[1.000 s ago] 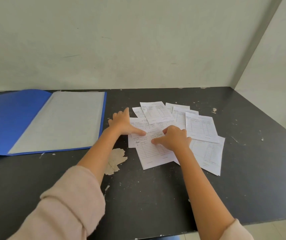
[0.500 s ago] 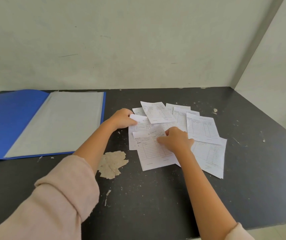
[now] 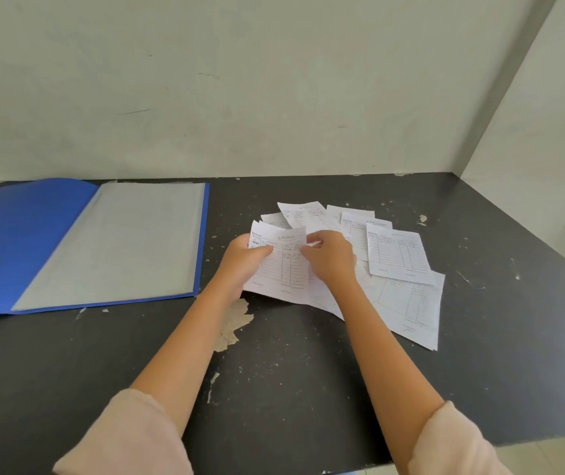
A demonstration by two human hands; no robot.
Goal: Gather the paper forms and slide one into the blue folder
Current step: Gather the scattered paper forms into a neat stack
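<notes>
Several white printed paper forms [image 3: 395, 255] lie scattered and overlapping on the black table [image 3: 308, 389], right of centre. My left hand [image 3: 243, 260] grips the left edge of a couple of forms [image 3: 282, 269] lifted slightly off the pile. My right hand [image 3: 330, 258] pinches the right side of the same sheets. The blue folder [image 3: 17, 241] lies open at the left, its clear inner sleeve [image 3: 120, 245] facing up, a short gap left of my left hand.
Pale walls close off the back and the right side of the table. A patch of chipped surface [image 3: 234, 323] shows beneath my left forearm. The table's front edge runs near my right sleeve, with light floor beyond.
Both hands went from pressing flat on the forms to gripping them. The nearest sheets have been pulled together and lifted at their left side.
</notes>
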